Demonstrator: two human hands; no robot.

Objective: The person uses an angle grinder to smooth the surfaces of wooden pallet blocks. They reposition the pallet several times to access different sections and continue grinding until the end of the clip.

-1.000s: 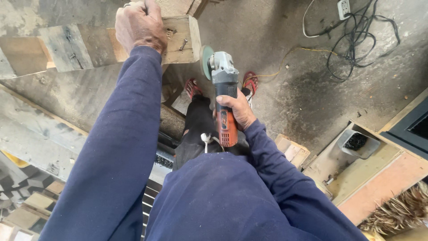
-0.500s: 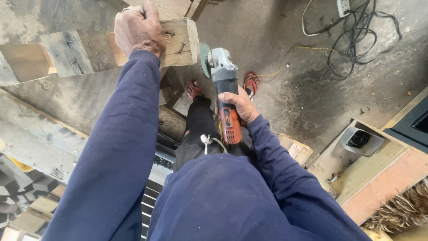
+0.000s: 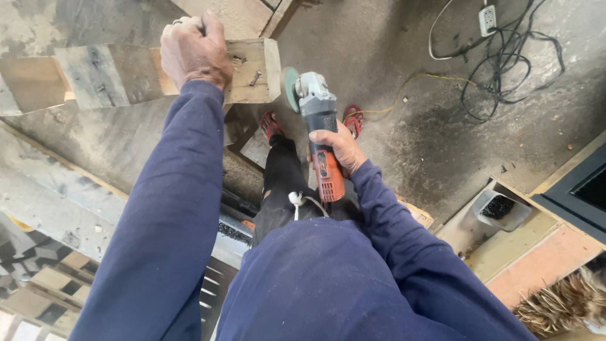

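left hand (image 3: 194, 52) clenched, right hand (image 3: 341, 150) gripping

Floor (image 3: 404, 126): grey concrete, stained dark in patches.
Cables (image 3: 505, 69): black loops tangled at the upper right, near a white power strip (image 3: 487, 19).
Yellow cord (image 3: 416, 85): thin, running across the floor toward the sandals.
Sandals (image 3: 352, 119): red, on both feet.
Small tray (image 3: 502, 208): grey, holding something dark, possibly a brush.
Boards (image 3: 536, 259): pale green and orange, at the lower right.
Straw bundle (image 3: 562, 303): lower right corner.
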